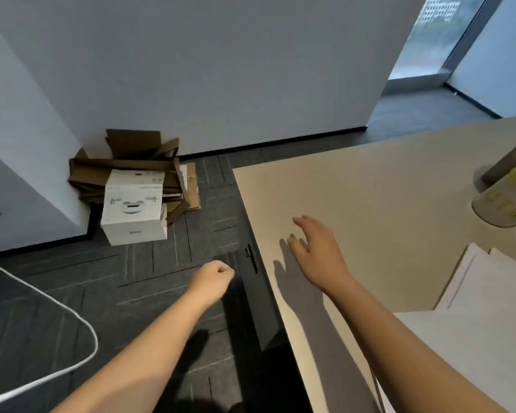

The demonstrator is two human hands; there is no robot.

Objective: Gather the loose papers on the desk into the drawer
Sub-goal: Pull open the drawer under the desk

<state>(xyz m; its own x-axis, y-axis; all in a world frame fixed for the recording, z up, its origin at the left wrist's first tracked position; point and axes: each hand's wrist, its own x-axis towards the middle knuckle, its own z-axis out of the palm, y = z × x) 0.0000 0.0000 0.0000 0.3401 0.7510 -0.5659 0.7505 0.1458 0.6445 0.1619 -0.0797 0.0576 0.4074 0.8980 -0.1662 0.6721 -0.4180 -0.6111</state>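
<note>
Head view: my left hand (213, 277) is clenched, empty, over the floor beside the dark drawer front (258, 290). My right hand (316, 251) hovers released over the surface (385, 186). Papers (489, 281) lie at four o'clock.

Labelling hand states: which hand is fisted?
The left hand, fingers curled, holding nothing, by the dark drawer front. The right hand is spread above the desk.

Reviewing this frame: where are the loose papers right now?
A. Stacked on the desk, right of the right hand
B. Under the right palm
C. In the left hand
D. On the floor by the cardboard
A: the white papers lie on the desk, right of the right hand, and neither hand touches them.
</note>
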